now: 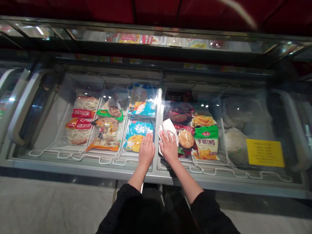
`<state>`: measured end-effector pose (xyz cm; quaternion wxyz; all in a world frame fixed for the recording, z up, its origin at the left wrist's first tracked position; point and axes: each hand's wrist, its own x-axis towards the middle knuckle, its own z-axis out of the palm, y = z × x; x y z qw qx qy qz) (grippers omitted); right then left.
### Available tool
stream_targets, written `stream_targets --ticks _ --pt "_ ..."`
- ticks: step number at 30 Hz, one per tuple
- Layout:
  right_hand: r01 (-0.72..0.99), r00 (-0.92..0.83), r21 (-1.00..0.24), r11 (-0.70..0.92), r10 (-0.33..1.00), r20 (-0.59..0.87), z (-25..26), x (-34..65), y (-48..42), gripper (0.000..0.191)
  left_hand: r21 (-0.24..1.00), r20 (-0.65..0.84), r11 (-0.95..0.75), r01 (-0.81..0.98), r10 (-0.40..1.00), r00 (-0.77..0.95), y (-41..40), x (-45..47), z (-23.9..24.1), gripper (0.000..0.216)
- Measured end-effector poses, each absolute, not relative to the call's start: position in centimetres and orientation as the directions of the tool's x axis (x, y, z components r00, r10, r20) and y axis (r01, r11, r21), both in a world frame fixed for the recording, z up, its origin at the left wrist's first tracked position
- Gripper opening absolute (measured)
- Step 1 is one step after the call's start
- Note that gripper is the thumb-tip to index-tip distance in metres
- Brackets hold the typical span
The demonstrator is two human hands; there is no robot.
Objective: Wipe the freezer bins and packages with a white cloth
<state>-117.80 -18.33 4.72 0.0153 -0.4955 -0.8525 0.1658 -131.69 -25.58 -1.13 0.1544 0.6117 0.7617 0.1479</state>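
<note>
My left hand lies flat with outstretched fingers on the glass lid of a chest freezer, left of the grey middle frame. Beneath the glass there, a blue food packet shows. Just right of the frame, my right hand holds a folded white cloth pressed against the glass. The cloth sticks out beyond the fingertips and to the left; the palm hides the rest. Close by, under the lid, are a dark red packet and a green and white packet.
Curved grey handles stand at the left and right ends of the lid. A yellow notice is at the right. White wire baskets hold several frozen packets. Behind runs a mirrored ledge. Grey floor tiles lie in front.
</note>
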Motion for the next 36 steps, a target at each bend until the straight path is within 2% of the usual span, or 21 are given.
stream_targets --ticks 4,7,13,17,22,27,31,34,36 --pt "0.836 -0.524 -0.277 0.473 0.838 -0.15 4.8 -118.6 -15.6 0.057 0.391 -0.084 0.194 0.9 0.981 -0.175 -25.4 -131.8 -0.9 0.077" --pt "0.826 -0.54 -0.273 0.493 0.831 -0.134 5.3 -119.6 -11.0 0.057 0.405 -0.086 0.201 0.892 0.98 -0.182 -25.4 -131.8 -0.9 0.082" --pt "0.869 -0.464 -0.245 0.429 0.88 -0.104 6.5 -123.5 -2.4 0.054 0.405 -0.131 0.228 0.885 0.973 -0.191 -25.6 -131.9 -1.3 0.091" --pt "0.866 -0.458 -0.278 0.415 0.882 -0.109 6.4 -123.9 -2.1 0.055 0.392 -0.102 0.23 0.891 0.973 -0.206 -25.5 -131.9 -1.1 0.098" --pt "0.789 -0.557 -0.381 0.482 0.823 -0.111 5.7 -121.7 -5.1 0.056 0.384 -0.043 0.176 0.906 0.984 -0.174 -24.7 -133.1 -0.8 0.103" --pt "0.724 -0.642 -0.424 0.544 0.757 -0.122 5.5 -120.4 -5.3 0.057 0.391 -0.073 0.056 0.919 0.997 -0.03 -20.4 -136.2 0.3 0.096" --pt "0.676 -0.691 -0.459 0.577 0.712 -0.123 5.8 -119.8 -3.4 0.056 0.388 -0.06 0.07 0.919 0.997 -0.051 -13.5 -138.4 1.7 0.081" --pt "0.715 -0.651 -0.443 0.542 0.746 -0.138 5.6 -118.6 -1.2 0.058 0.402 -0.031 0.082 0.912 0.997 -0.076 -7.8 -139.4 2.3 0.067" --pt "0.79 -0.556 -0.396 0.468 0.818 -0.144 5.4 -117.1 0.8 0.061 0.424 -0.005 0.09 0.901 0.995 -0.096 -4.9 -139.7 2.4 0.061"
